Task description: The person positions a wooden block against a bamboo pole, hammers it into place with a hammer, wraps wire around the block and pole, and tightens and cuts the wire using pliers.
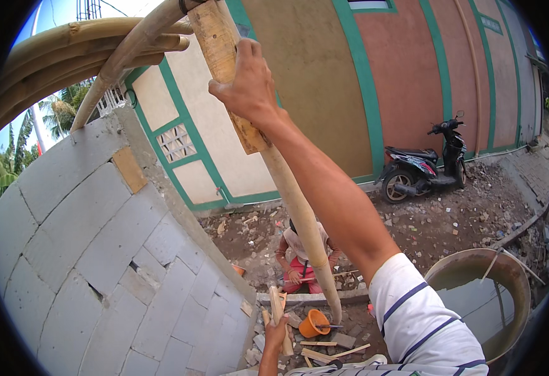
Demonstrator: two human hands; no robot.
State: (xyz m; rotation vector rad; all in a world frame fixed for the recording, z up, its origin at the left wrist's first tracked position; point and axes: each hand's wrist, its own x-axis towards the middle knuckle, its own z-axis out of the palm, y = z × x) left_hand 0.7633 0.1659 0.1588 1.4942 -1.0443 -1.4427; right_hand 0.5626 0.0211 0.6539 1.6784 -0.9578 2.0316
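Observation:
My right hand (pixel 247 83) reaches up, its fingers closed on a short, worn wooden board (pixel 215 41). The board lies along an upright bamboo pole (pixel 299 216), which runs down to the ground. Low in the picture, my left hand (pixel 276 335) grips thin strips of wood (pixel 277 304) that stick up past the fingers; how many it holds I cannot tell. Beside that hand is an orange bucket (pixel 313 323) with a dark-handled tool across its rim.
A grey block wall (pixel 118 250) rises on the left, with bamboo poles (pixel 86 47) above it. Ahead, a person (pixel 303 254) in red trousers sits low behind the pole. A round water tank (pixel 519 282) is at right; a scooter (pixel 428 160) stands by the painted building.

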